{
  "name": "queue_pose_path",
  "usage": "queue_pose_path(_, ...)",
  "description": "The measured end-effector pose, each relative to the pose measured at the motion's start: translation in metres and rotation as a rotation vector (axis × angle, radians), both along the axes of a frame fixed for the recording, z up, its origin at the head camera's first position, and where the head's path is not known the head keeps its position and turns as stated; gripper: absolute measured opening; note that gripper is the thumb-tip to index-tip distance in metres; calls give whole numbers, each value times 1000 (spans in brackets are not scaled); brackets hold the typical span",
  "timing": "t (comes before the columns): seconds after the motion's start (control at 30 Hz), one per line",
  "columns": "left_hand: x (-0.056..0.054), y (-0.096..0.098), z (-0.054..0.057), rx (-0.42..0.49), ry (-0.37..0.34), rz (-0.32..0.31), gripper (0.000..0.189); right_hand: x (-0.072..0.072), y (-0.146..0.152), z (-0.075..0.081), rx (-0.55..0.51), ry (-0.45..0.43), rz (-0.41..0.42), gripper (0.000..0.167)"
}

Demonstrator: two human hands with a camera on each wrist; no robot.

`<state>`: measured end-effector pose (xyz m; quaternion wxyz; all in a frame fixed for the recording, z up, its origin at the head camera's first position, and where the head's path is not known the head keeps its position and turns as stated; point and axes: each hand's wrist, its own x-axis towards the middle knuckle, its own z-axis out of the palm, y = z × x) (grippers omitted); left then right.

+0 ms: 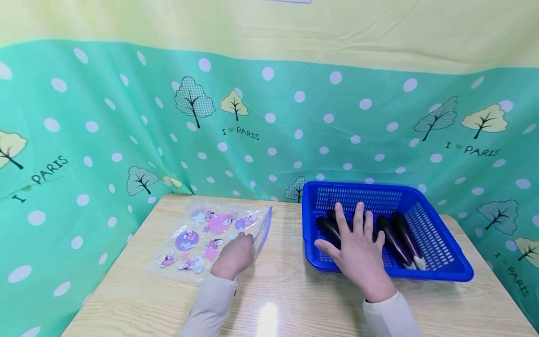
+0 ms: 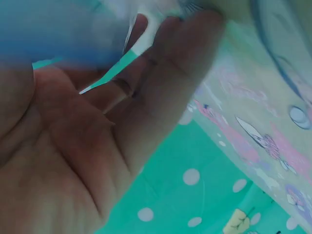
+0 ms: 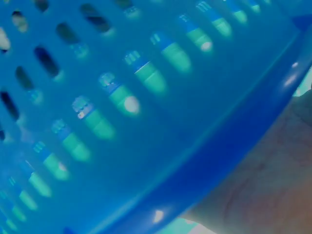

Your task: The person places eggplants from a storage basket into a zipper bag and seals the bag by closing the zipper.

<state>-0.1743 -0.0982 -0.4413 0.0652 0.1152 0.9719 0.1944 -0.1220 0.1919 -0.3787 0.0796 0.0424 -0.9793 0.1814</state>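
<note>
A clear zip bag (image 1: 198, 241) printed with pink and purple cartoon figures lies flat on the table's left side. Its purple zip edge (image 1: 266, 229) faces right and looks slightly parted. My left hand (image 1: 236, 256) holds the bag near this edge with curled fingers; the left wrist view shows its palm (image 2: 73, 146) beside the printed film. Several dark purple eggplants (image 1: 396, 241) lie in a blue plastic basket (image 1: 446, 274) on the right. Over the basket's front rim reaches my right hand (image 1: 360, 255), fingers spread above the eggplants and partly hiding them. Whether it touches them I cannot tell.
The wooden table (image 1: 286, 290) carries both the bag and the basket. A green dotted cloth (image 1: 252, 154) with trees and lettering hangs behind and at both sides. The basket's slotted wall (image 3: 161, 122) fills most of the right wrist view.
</note>
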Motion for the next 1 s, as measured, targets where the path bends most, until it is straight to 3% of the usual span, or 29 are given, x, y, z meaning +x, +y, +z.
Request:
queue_pose_path(0.17,-2,-16,3,27,81,49,10,-5,18,0,-28,-54,-29,104)
queue_pose_path(0.27,-2,-24,5,81,133,67,9,-7,32,1,-48,-101,-49,104)
queue_pose_path(0.37,0,-31,6,150,106,54,21,-8,43,3,-67,-144,-53,104)
queue_pose_path(0.5,3,-40,5,209,10,-7,43,-9,49,4,-89,-175,-43,104)
queue_pose_path(0.6,7,-44,3,207,-3,-38,43,-8,49,4,-96,-187,-41,105)
queue_pose_path(0.83,12,-45,4,0,188,35,18,-9,49,3,-77,-206,-34,104)
queue_pose_path(0.9,13,-43,3,12,175,45,20,-10,49,3,-63,-215,-32,104)
queue_pose_path(1.0,15,-41,0,82,78,16,29,-10,49,4,-40,-232,-22,103)
